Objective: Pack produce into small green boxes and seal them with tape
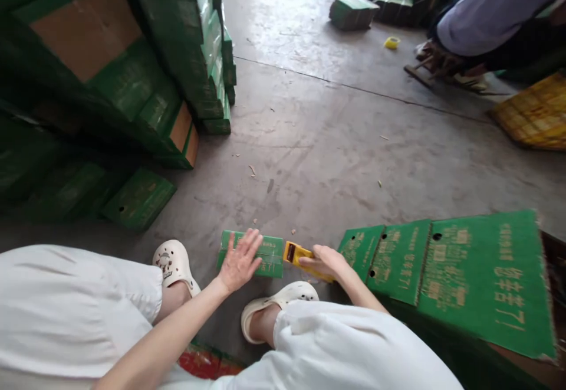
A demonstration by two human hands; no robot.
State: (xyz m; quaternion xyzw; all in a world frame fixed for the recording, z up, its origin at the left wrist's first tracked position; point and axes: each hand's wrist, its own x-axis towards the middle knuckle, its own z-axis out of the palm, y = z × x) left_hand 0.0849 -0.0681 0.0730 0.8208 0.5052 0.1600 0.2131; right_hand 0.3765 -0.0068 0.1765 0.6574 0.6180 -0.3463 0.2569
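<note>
A small green cardboard box [270, 245] lies on the floor between my feet. Across its top my left hand [241, 260] rests flat, fingers spread, the arm reaching up from below. At the box's right end is a yellow tape dispenser [292, 253], with my right hand [329, 260] closed around its body. The dispenser's front end sits at or very near the box's edge; contact is hard to tell. Part of the right hand's fingers is hidden behind the back of the hand.
Stacked green boxes [481, 278] stand close on my right, and taller stacks [177, 30] on the left. A single box [139, 198] lies by the left stack. Farther off are a yellow tape roll [391, 43], a yellow crate [535, 112] and a seated person [481, 12].
</note>
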